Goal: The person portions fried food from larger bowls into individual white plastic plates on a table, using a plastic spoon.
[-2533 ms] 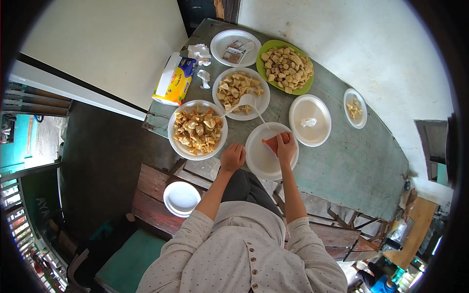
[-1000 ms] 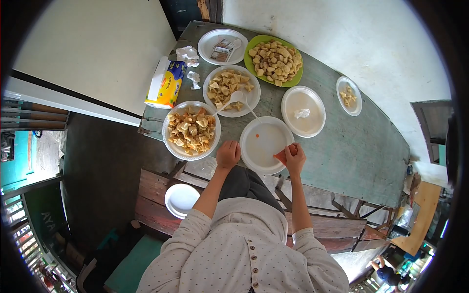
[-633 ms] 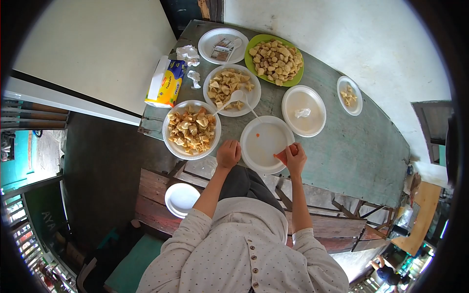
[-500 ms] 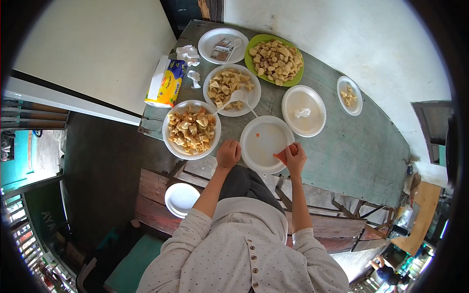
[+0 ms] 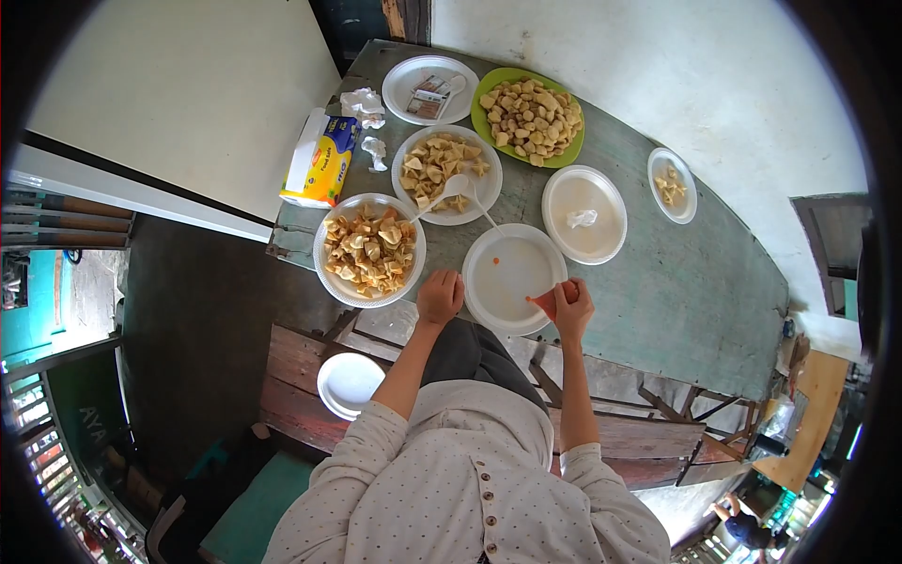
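Note:
My right hand (image 5: 572, 308) pinches a small orange-red pouch of sauce (image 5: 547, 301). Its narrow tip points left over the near right part of a white plate (image 5: 481, 310), with an orange blob showing at the tip. Another small orange drop (image 5: 496, 261) lies on that plate. At the plate's left rim, my left hand (image 5: 440, 298) is curled closed, its fingertips turned out of sight. Left of it stands a white bowl (image 5: 329, 286) of browned, folded fried pieces (image 5: 368, 250).
Behind are a plate of paler folded pieces (image 5: 438, 160) with plastic spoons (image 5: 453, 186), a green plate (image 5: 481, 117) of pale chunks (image 5: 534, 115), and a plate with crumpled tissue (image 5: 582, 218). A tissue pack (image 5: 331, 162) stands left. A bowl (image 5: 350, 383) sits on the bench (image 5: 299, 371).
My right hand has shifted slightly right and turned a little, and an orange blob now shows at the pouch's tip. My left hand stays in place.

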`<state>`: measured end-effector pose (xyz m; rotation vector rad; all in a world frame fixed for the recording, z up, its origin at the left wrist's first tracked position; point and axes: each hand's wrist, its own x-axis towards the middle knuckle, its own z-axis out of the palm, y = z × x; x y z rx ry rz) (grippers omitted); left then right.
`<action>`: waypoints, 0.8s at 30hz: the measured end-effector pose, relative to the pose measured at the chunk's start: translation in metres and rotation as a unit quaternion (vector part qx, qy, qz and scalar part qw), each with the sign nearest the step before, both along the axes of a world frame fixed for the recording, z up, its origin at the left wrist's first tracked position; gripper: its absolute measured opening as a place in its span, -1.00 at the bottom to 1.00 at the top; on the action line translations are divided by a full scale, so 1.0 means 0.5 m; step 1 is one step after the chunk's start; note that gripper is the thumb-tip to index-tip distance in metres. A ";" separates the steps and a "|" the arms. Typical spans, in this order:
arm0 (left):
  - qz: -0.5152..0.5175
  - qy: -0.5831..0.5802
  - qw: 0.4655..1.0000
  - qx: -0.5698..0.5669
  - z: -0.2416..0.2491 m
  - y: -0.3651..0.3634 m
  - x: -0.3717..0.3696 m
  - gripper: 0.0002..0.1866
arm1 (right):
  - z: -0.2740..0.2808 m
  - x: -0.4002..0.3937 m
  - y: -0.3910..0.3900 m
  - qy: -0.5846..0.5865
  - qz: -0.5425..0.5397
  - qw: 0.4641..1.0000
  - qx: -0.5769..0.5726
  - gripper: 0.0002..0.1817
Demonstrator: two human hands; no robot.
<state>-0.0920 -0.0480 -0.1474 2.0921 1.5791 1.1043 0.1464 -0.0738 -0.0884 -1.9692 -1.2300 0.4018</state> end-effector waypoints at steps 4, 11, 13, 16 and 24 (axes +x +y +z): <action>-0.002 0.004 1.000 -0.009 -0.002 -0.001 -0.001 -0.91 | -0.010 0.020 -0.018 0.009 -0.047 0.999 0.011 -0.78; -0.048 -0.176 0.977 -0.107 0.060 -0.017 -0.035 -0.83 | 0.062 -0.065 -0.010 0.630 -0.076 0.773 0.015 -0.72; -0.071 -0.172 0.971 -0.148 0.120 -0.034 -0.043 -0.77 | 0.066 -0.121 0.004 0.717 -0.053 0.694 -0.011 -0.72; -0.146 -0.238 0.945 -0.172 0.153 -0.063 -0.032 -0.60 | 0.071 -0.208 0.039 0.779 0.015 0.625 -0.043 -0.73; 0.094 -0.410 0.897 -0.136 0.109 -0.029 -0.027 -0.63 | 0.044 -0.287 0.130 0.731 0.209 0.633 -0.150 -0.78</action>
